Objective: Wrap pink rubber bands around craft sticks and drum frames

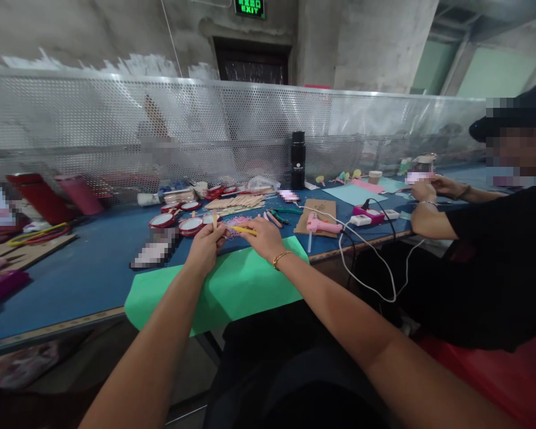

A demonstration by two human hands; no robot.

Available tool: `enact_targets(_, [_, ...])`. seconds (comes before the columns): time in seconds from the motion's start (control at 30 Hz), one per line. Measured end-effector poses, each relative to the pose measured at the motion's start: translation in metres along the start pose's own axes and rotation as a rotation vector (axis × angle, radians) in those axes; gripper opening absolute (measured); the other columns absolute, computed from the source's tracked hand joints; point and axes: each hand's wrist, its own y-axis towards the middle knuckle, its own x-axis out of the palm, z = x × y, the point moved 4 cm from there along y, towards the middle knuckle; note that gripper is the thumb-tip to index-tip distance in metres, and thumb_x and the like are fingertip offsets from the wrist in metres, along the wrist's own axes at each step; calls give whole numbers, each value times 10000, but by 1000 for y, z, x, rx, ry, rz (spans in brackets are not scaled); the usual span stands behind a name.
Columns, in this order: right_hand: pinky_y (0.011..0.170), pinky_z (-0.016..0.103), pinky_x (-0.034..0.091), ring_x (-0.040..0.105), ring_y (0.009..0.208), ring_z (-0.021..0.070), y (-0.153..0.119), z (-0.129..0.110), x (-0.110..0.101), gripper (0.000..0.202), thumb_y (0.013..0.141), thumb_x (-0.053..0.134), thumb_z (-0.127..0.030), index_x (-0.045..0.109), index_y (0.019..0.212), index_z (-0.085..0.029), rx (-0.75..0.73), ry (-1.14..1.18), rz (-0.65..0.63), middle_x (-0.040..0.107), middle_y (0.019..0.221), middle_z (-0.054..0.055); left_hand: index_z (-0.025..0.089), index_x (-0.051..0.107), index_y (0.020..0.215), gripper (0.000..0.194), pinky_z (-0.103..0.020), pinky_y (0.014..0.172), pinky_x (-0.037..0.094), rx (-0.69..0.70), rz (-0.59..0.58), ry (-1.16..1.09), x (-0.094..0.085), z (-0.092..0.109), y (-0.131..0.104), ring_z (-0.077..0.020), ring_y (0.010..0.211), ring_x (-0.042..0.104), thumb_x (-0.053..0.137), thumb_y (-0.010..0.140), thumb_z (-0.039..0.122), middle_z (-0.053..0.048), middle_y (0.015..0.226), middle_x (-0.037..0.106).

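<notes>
My left hand [204, 245] is closed on a flat wooden craft stick [215, 220], which stands up from between the fingers. In my right hand [268, 238] is a slim yellow pencil [243, 230], its tip pointing left toward the stick. Both hands are above a green sheet [250, 292] that hangs over the table's front edge. Just beyond the fingers lies a tangle of pink and purple strings [237, 224]. Small red-rimmed drums [191, 226] sit to the left of it. A pile of wooden sticks [239, 204] lies behind.
Right of my hands, a pink glue gun [322, 224] rests on cardboard [317, 208]. White cables [375, 262] loop off the edge near a purple power strip [375, 215]. A black bottle [298, 164] stands behind. Another person's hands [426, 190] work at the right.
</notes>
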Motion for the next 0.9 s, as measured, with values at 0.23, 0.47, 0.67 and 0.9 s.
enact_targets(0.23, [934,292,462,632,1002,178,-1,-3,-3,204,884,723,-239,761,1083,-261,-16,12,24,727,1008,19,163,626,758,292,-193,410,176,12,-31,66,2,0,0,-57,455,363,808,621,346,12,631,583])
enact_targets(0.47, [866,269,447,615,918,163,0,-3,-5,35,876,735,-239,727,859,-209,-25,46,28,705,899,10,153,669,780,334,-201,437,201,34,-60,60,3,0,0,-69,485,370,848,586,357,-18,649,631])
enact_targets(0.67, [843,260,443,603,896,159,1,-2,-3,76,883,723,-248,696,835,-196,-52,49,38,689,881,15,150,685,834,367,-209,446,206,34,-93,40,6,0,1,-69,483,358,857,594,369,-15,647,641])
enact_targets(0.9, [946,296,454,610,1031,190,11,14,-3,252,907,543,-118,689,1092,-206,63,-46,-24,704,1075,52,165,661,900,274,-198,452,242,-1,80,4,0,-6,5,-84,519,417,758,701,327,10,670,597])
